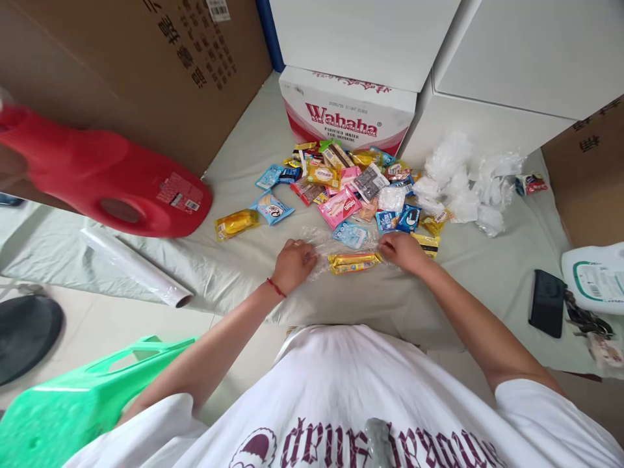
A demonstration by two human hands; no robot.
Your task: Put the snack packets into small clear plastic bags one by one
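Observation:
My left hand [294, 265] is closed with curled fingers on one end of a clear plastic film [334, 244]. My right hand [400, 251] pinches the film's other end, so it stretches between them. A yellow wrapped snack bar [355, 262] lies lengthwise between my hands, by the film's near edge; whether it is under or on the film I cannot tell. Just beyond lies a light blue snack packet [350, 234], partly behind the film. A pink snack packet [340, 207] rests on the heap farther back. A yellow packet [427, 245] sits by my right wrist.
A Wahaha carton [348, 110] stands behind the snacks. Crumpled clear plastic [461, 185] is heaped at right. On the left are a red jug [112, 175] and a plastic film roll [136, 266]. A black phone [546, 303] lies right; a green stool [73, 403] stands below left.

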